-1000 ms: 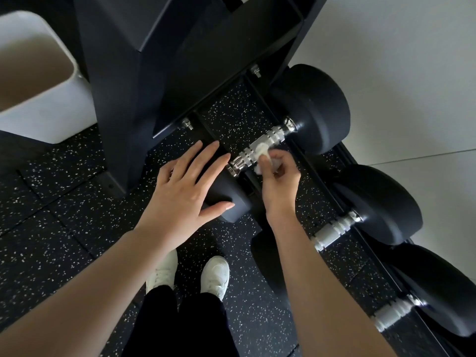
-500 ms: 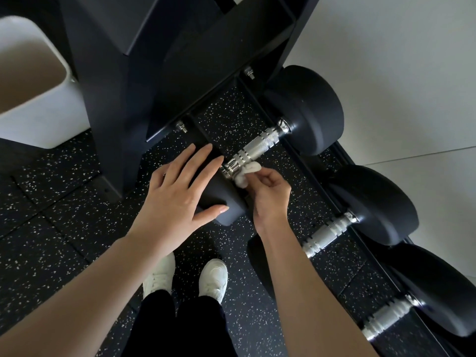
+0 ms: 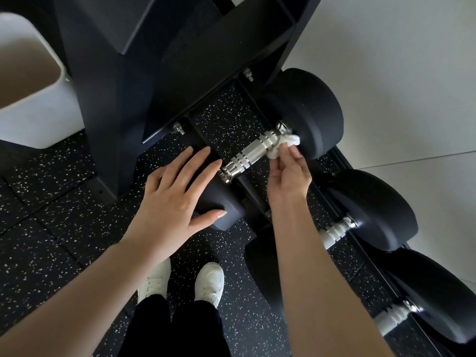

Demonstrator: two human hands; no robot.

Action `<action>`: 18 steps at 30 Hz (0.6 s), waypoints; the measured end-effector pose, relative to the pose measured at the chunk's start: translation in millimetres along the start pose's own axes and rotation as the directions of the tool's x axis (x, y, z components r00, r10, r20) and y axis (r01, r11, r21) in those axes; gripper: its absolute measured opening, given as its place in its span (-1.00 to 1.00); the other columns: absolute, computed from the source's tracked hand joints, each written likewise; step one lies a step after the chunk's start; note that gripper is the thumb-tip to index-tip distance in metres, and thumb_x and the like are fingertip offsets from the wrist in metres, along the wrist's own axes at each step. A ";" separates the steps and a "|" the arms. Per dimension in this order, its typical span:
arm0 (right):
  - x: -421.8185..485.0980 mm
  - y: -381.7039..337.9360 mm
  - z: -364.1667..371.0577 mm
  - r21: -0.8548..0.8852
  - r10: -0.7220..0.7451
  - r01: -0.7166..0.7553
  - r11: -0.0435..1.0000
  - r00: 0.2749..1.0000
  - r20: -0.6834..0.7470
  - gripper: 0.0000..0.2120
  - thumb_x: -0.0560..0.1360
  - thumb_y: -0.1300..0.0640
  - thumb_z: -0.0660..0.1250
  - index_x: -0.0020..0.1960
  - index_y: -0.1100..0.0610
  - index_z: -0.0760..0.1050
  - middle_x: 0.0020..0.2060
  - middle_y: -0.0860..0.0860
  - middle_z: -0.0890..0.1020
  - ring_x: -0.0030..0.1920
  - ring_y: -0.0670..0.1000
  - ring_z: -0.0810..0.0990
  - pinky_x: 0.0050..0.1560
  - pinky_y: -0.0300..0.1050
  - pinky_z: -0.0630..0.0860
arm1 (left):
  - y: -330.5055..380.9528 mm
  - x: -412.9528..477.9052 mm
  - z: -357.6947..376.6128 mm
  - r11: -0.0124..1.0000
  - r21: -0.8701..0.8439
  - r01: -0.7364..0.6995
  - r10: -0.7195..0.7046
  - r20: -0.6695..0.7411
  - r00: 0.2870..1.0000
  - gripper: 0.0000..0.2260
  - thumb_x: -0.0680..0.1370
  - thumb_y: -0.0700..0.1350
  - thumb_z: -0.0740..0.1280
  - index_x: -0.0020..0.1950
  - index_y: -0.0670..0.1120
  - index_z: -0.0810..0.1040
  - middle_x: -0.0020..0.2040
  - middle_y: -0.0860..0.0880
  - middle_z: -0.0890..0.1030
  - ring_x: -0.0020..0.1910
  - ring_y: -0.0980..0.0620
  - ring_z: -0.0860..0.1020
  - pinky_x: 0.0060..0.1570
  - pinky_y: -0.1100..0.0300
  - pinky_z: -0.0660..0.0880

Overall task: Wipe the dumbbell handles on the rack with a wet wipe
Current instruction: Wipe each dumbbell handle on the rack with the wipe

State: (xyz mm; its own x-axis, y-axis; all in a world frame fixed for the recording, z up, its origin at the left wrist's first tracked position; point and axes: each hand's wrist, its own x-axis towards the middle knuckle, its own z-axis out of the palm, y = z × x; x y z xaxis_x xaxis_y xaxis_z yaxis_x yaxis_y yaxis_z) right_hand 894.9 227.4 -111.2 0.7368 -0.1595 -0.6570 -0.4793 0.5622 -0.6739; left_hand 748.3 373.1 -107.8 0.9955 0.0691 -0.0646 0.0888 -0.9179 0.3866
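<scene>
**Head view**

1. Location. The dumbbell handle being cleaned belongs to the dumbbell at the end of the rack's bottom tier, just beside the upright. Two more dumbbell handles, the second handle and the third handle, lie further along the same tier, towards its other end.

2. Orientation. The long axis of the handle runs across the tier. The near head points towards the person. The far head points towards the white wall.

3. Left hand. The grip is apart: the fingers lie straight and flat on top of the near head, with the thumb spread along its front. The hand appears to be steadying the dumbbell against rolling.

4. Right hand. The grip is clamped on the wet wipe, pinched between fingertips and thumb. The wipe is bunched and touches the far end of the handle, right against the far head.

5. Step in hand. The handle of the first dumbbell is being wiped, with the wipe at the far limit of its travel. Whether the underside has been covered cannot be told.

6. Next move. Draw the wipe back along the knurled section towards the near head, keeping it pressed against the metal. Then move to the second handle and reposition the steadying hand.
</scene>
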 end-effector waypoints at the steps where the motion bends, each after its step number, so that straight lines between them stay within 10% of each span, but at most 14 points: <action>1: -2.1 3.0 -0.7 -0.001 0.011 -0.011 1.000 1.000 0.000 -0.83 0.44 0.45 0.33 -0.17 0.20 0.51 -0.16 0.13 0.64 -0.20 0.00 0.64 0.01 -0.11 0.60 | -0.1 0.1 0.2 1.000 -0.001 0.002 -0.002 0.000 1.000 -0.35 0.48 0.28 0.12 0.50 -0.01 0.22 0.52 -0.02 0.20 0.49 -0.03 0.16 0.28 -0.09 0.25; 18: -20.1 9.2 41.7 -0.291 -0.197 0.122 0.949 0.949 -0.245 -0.87 0.39 0.25 0.46 -0.20 0.03 0.60 -0.11 -0.04 0.66 -0.03 -0.07 0.62 -0.18 -0.35 0.41 | 0.2 0.5 -1.2 1.000 0.020 0.011 -0.011 0.010 1.000 -0.36 0.48 0.29 0.12 0.49 0.00 0.25 0.51 -0.02 0.22 0.49 -0.04 0.16 0.28 -0.03 0.21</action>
State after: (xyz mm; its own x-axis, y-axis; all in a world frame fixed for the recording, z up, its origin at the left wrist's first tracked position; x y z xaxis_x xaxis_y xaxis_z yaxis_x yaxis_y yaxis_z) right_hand 895.6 269.7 -90.1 0.6771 -0.4612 -0.5734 -0.5033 0.2782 -0.8181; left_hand 748.8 373.4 -106.6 0.9941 0.0758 -0.0781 0.0994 -0.9247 0.3674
